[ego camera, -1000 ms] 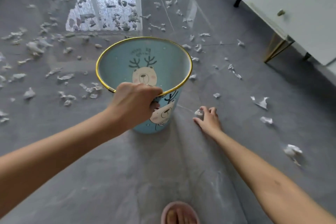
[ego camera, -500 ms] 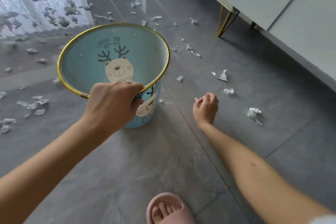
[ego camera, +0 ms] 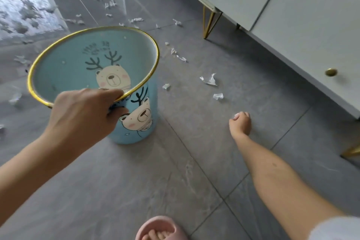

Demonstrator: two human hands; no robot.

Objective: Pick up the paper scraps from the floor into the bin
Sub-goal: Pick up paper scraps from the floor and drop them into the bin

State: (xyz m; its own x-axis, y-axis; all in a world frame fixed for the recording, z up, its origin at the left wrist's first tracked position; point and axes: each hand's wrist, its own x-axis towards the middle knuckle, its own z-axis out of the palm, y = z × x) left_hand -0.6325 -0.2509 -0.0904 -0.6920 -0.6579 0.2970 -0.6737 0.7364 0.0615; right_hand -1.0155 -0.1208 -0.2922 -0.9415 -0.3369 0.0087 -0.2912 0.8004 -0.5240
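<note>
grey stone-look tiles (ego camera: 194,171) cover the floor, with thin grout lines. a white cabinet (ego camera: 303,25) stands along the right on slim gold legs (ego camera: 206,35), its drawers fitted with round brass knobs (ego camera: 331,72). at upper left a bright patterned patch (ego camera: 21,8), perhaps a window's reflection, glares on the tiles.

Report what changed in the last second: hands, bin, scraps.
The right hand, spread flat over a paper scrap beside the bin a second ago, has curled its fingers round it and now lies farther from the bin. Unchanged: the left hand still grips the bin's gold rim, and the loose scraps near the cabinet lie untouched.
</note>
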